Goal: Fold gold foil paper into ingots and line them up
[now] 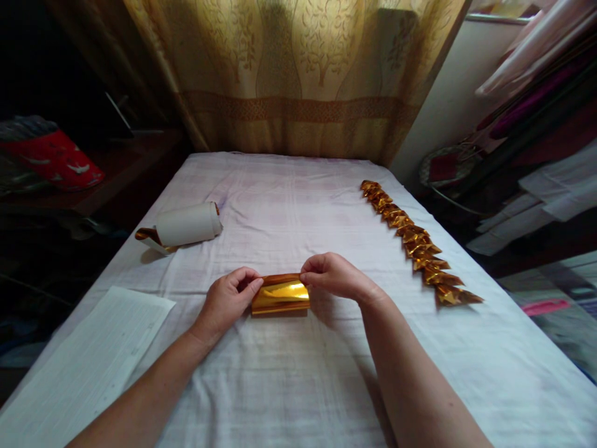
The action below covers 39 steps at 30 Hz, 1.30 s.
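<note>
A shiny gold foil paper (pixel 280 295), bent over along its far edge, is held just above the white cloth in front of me. My left hand (pixel 229 300) pinches its far left corner between thumb and fingers. At the far right corner, my right hand (pixel 336 277) pinches it the same way. Off to the right lies a row of folded gold foil pieces (pixel 413 239), nested one behind another in a slanting line. Beyond my left hand rests a roll of white-backed gold foil paper (pixel 189 224), its loose end curling at the left.
Printed white paper (pixel 100 367) lies at the left front of the cloth-covered surface (pixel 280 205). A gold patterned curtain (pixel 298 74) hangs behind the far edge. A red bag (pixel 56 158) stands on a dark ledge at the left. Clothes (pixel 555 186) hang at the right.
</note>
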Tool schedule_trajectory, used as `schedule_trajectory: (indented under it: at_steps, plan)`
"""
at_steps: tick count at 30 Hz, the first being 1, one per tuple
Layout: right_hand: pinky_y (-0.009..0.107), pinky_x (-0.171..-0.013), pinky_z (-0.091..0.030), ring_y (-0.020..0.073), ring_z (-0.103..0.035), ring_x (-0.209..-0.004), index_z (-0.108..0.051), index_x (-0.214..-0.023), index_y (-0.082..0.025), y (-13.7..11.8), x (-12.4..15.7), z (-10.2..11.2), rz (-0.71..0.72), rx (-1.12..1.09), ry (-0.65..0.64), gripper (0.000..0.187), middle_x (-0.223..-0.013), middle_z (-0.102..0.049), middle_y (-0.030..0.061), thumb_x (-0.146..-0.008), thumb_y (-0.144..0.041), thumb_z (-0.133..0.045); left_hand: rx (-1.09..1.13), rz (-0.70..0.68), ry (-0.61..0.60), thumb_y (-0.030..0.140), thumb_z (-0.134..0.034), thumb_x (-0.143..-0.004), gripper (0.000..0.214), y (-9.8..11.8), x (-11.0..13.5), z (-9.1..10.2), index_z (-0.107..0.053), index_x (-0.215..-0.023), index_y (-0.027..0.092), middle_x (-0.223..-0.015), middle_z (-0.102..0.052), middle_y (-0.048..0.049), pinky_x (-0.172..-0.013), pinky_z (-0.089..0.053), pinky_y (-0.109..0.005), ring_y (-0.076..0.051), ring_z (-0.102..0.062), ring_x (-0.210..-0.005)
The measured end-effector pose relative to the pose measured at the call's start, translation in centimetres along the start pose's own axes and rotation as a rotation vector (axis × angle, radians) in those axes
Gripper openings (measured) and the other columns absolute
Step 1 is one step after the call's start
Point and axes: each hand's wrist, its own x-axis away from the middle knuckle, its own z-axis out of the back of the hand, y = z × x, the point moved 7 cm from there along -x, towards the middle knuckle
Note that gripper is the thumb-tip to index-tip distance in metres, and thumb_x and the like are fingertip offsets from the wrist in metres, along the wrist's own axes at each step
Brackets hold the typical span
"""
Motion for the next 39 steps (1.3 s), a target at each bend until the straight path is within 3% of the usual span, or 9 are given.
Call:
schedule_trajectory:
  at_steps: [8,14,22,28,33,39]
  plan:
    - [0.024,-0.058,-0.034,0.0143,-0.059,-0.067,-0.077,-0.081,-0.024,-0.9,-0.3,-0.4,-0.14,0.426,0.08,0.017,-0.072,-0.071,0.0014,-0.079,-0.028,-0.061,-0.338,-0.078,0.081,0.036,-0.056,-0.084,0.019,0.7,0.1,0.0,-0.066,-0.095,0.024,-0.076,-0.071,0.0016,-0.068,-0.047,-0.026,-0.017,-0.066,-0.072]
    - [0.026,-0.063,-0.037,0.0196,-0.065,-0.08,-0.077,-0.089,-0.025,-1.3,-0.2,-0.8,-0.152,0.566,0.118,0.022,-0.085,-0.075,0.0057,-0.082,-0.03,-0.056,-0.496,-0.134,0.061,0.028,-0.058,-0.086,0.018,1.1,0.0,-0.7,-0.065,-0.102,0.023,-0.083,-0.071,-0.0003,-0.074,-0.048,-0.028,-0.018,-0.066,-0.077]
    - [0.027,-0.065,-0.038,0.0213,-0.066,-0.085,-0.074,-0.091,-0.025,-1.5,-0.1,-1.1,-0.168,0.612,0.113,0.019,-0.089,-0.075,0.0067,-0.084,-0.03,-0.056,-0.509,-0.169,0.083,0.025,-0.06,-0.087,0.013,1.3,0.0,-0.7,-0.066,-0.098,0.025,-0.102,-0.064,-0.0016,-0.075,-0.049,-0.027,-0.017,-0.065,-0.084]
    - [0.026,-0.066,-0.037,0.0192,-0.064,-0.086,-0.069,-0.11,-0.023,-2.1,0.0,-1.1,-0.093,0.606,0.198,0.028,-0.101,-0.071,0.0066,-0.085,-0.023,-0.056,-0.49,-0.185,-0.014,0.025,-0.058,-0.089,0.013,1.5,-0.3,-1.0,-0.07,-0.084,0.022,-0.09,-0.063,-0.0018,-0.074,-0.047,-0.028,-0.017,-0.063,-0.083]
    - [0.025,-0.07,-0.039,0.0167,-0.064,-0.083,-0.077,-0.082,-0.026,-2.8,-0.4,-2.3,0.057,0.58,0.094,0.024,-0.096,-0.07,0.0035,-0.083,-0.015,-0.056,-0.439,-0.181,-0.046,0.025,-0.061,-0.087,0.01,1.8,-0.4,-0.8,-0.069,-0.084,0.021,-0.091,-0.065,-0.0026,-0.077,-0.047,-0.029,-0.018,-0.062,-0.086]
    - [0.024,-0.074,-0.041,0.0163,-0.065,-0.084,-0.079,-0.085,-0.025,-2.7,-0.5,-2.5,0.105,0.541,0.053,0.025,-0.095,-0.072,0.0027,-0.082,-0.013,-0.057,-0.444,-0.187,-0.044,0.032,-0.066,-0.082,0.012,2.1,0.0,-0.8,-0.069,-0.086,0.021,-0.093,-0.064,-0.0035,-0.078,-0.048,-0.032,-0.021,-0.061,-0.088]
